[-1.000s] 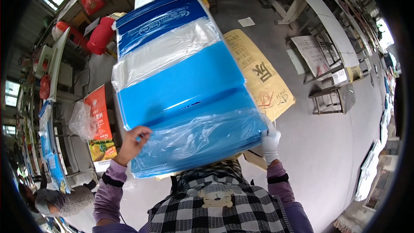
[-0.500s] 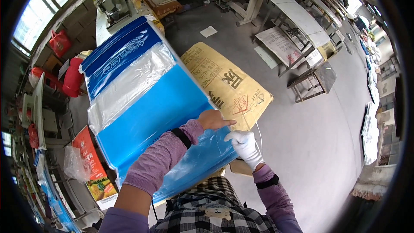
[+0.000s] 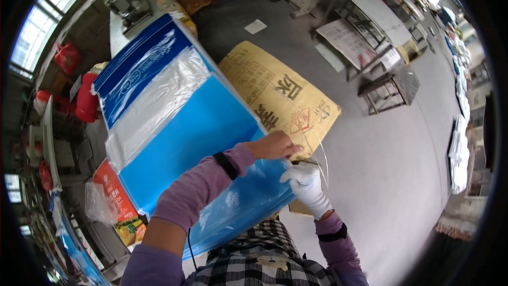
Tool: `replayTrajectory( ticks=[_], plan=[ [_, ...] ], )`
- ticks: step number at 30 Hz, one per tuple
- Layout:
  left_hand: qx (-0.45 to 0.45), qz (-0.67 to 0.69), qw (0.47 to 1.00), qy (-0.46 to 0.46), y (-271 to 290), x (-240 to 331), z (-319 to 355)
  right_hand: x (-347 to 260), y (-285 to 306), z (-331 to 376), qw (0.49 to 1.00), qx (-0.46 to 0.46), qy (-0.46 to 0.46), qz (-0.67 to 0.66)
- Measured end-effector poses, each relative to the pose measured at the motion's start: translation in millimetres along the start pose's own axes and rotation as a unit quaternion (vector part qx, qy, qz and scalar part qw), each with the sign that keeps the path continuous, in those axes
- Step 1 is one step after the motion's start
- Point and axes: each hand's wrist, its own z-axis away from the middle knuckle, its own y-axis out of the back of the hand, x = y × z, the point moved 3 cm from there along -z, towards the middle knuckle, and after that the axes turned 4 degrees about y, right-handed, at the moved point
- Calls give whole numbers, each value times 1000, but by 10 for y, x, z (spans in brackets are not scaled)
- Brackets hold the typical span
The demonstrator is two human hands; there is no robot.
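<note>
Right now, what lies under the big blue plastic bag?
Under the blue plastic bag, a yellow printed sack shows at its right edge, on the grey floor. How far the sack reaches beneath stays hidden.

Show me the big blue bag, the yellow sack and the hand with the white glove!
Blue bag [image 3: 206, 127]: head view, on its bright blue middle panel.
Yellow sack [image 3: 280, 95]: head view, on its printed face.
Right hand [image 3: 307, 182]: head view, on the back of the white glove.

Blue & clear plastic bag [image 3: 174, 127], yellow sack [image 3: 280, 95], white-gloved right hand [image 3: 304, 182]
</note>
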Motion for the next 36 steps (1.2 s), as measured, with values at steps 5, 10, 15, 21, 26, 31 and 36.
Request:
replayTrajectory(
  ticks=[5, 10, 15, 21, 26, 31, 36],
  plan=[
    [190, -191, 959, 90, 236, -334, 3, 139, -60, 223, 998, 26, -43, -31],
    [367, -103, 924, 28, 237, -136, 774, 353, -218, 595, 985, 46, -161, -52],
    [99, -210, 970, 72, -830, 350, 2481, 588, -223, 869, 986, 26, -161, -35],
    [110, -271, 867, 403, -1574, 181, 4447, 435, -190, 806, 989, 3, -147, 16],
    [250, -197, 770, 552, -1898, 21, 5065, 651, -254, 847, 992, -7, -125, 20],
    [288, -252, 785, 488, -1831, 85, 4762, 737, -285, 939, 993, -23, -117, 0],
    [282, -228, 746, 558, -1958, -206, 4954, 812, -363, 998, 992, -15, -115, -39]
  ],
)
